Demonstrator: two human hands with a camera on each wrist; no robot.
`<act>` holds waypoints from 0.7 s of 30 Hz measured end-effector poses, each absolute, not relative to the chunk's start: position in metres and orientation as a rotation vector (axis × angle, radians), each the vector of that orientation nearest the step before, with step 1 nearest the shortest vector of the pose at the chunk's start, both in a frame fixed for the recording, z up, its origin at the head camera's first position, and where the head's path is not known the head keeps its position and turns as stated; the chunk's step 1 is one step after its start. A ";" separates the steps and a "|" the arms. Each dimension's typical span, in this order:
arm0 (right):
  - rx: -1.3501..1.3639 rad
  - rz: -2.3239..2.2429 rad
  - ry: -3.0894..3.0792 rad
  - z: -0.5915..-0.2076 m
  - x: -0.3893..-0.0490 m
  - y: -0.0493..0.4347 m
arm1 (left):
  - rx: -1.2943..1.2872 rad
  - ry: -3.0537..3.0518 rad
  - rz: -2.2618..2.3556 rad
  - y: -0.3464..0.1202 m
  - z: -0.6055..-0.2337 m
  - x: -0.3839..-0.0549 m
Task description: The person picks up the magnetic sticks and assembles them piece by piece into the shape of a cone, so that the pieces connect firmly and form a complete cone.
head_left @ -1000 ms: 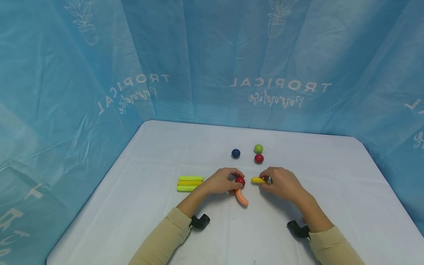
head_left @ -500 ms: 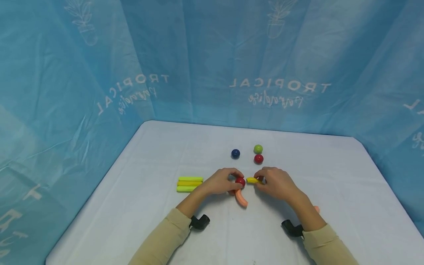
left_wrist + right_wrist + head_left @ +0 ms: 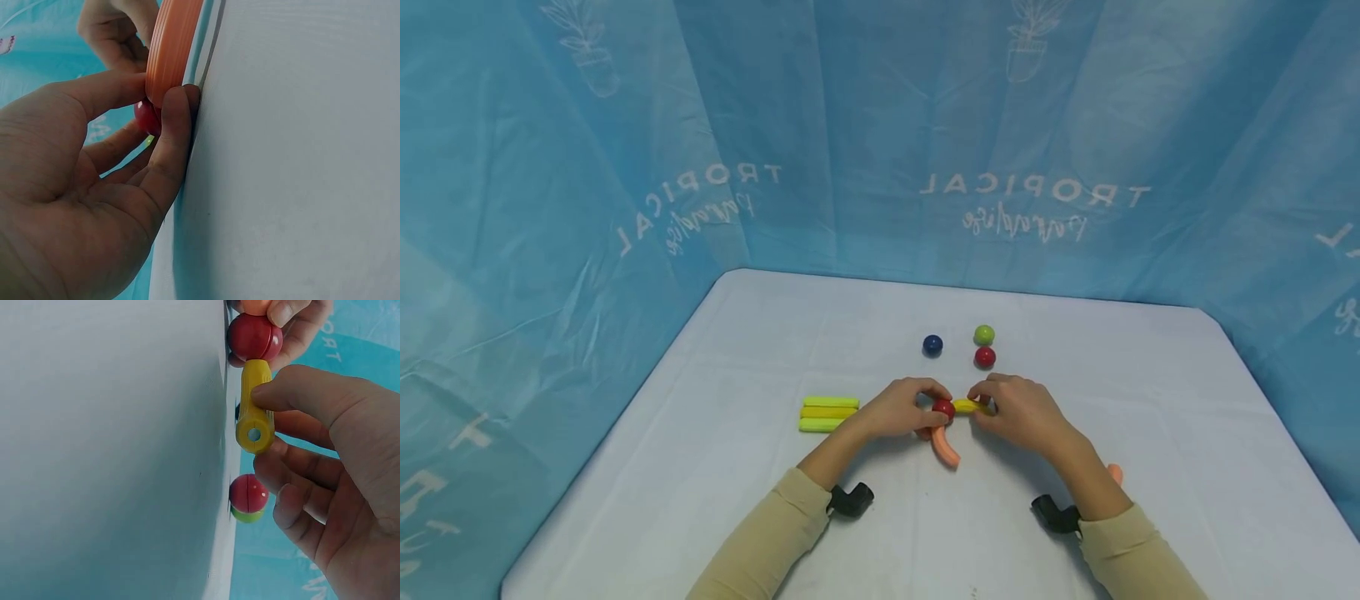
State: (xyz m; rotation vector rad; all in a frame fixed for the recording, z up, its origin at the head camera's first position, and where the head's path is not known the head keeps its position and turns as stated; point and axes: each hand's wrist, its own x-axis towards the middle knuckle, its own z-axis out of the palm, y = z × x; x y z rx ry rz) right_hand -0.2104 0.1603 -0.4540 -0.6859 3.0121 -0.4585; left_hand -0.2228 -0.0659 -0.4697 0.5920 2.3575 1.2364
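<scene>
My left hand (image 3: 901,410) grips a red ball (image 3: 943,409), its thumb and fingers at the joint with a curved orange stick (image 3: 945,450). That ridged stick (image 3: 173,53) bends toward the near side of the table. My right hand (image 3: 1021,410) pinches a short yellow stick (image 3: 967,406) between thumb and fingers. In the right wrist view the yellow stick (image 3: 255,406) touches the red ball (image 3: 253,337) at one end; its other end shows a small metallic disc. Part of the ball is hidden behind the left fingers.
Yellow and green sticks (image 3: 828,413) lie side by side left of my left hand. Beyond the hands are a blue ball (image 3: 932,345), a green ball (image 3: 984,335) and another red ball (image 3: 985,357). A pinkish-orange piece (image 3: 1116,473) shows beside my right forearm.
My right hand has moved left with the yellow stick, closing the gap to the red ball until they touch. The left hand has stayed almost still.
</scene>
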 end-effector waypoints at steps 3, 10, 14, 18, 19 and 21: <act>-0.701 -0.478 2.996 -0.455 -0.211 0.162 | 0.594 2.361 1.236 -0.066 -0.469 -0.223; -0.731 -0.545 2.964 -0.455 -0.212 0.164 | 0.572 2.372 1.213 -0.066 -0.467 -0.222; -0.725 -0.612 2.957 -0.455 -0.211 0.163 | 0.543 2.360 1.200 -0.065 -0.466 -0.221; -0.749 -0.659 2.948 -0.454 -0.211 0.163 | 0.573 2.415 1.136 -0.065 -0.465 -0.221; -0.765 -0.671 2.942 -0.454 -0.210 0.163 | 0.578 2.423 1.119 -0.065 -0.465 -0.221; -0.797 -0.690 2.928 -0.454 -0.209 0.163 | 0.584 2.446 1.076 -0.066 -0.462 -0.221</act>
